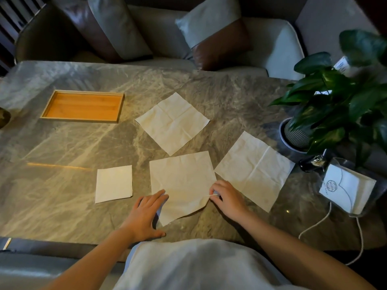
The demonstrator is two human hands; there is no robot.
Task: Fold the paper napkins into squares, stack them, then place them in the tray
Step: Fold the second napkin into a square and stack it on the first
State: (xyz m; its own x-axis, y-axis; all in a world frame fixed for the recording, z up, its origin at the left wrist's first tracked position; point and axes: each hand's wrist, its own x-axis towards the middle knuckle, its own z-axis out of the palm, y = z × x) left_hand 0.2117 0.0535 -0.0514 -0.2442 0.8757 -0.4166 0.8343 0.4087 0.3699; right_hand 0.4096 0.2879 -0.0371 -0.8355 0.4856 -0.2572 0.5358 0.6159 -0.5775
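The step in hand looks like the start of a fold on the second napkin. One small folded square napkin (114, 184) already lies flat on the marble table (62, 155), off to the side of the left fingertips and not touching them.

The open napkin (182, 183) in the middle is the one being worked on. The right hand (227, 198) has its thumb and first finger squeezed tight on the near right corner of this napkin, and that corner is lifted a bit off the table. The left hand (145, 214) lies flat with its fingers spread wide. Its fingertips press on the near left edge of the same napkin to keep it from sliding. It is not gripping anything.

Two more open napkins wait. The far napkin (172, 122) lies past the fingertips of both hands. The right-side napkin (254, 169) lies just beside the knuckles of the right hand.

The wooden tray (82, 106) has nothing in it. It sits far past the left fingers, well apart from them.

Next, I think the pinched corner has to be carried over to the far edge, so the edges line up. The paper is thin and could crumple, so the move should be slow. Then the fold needs a flat press.
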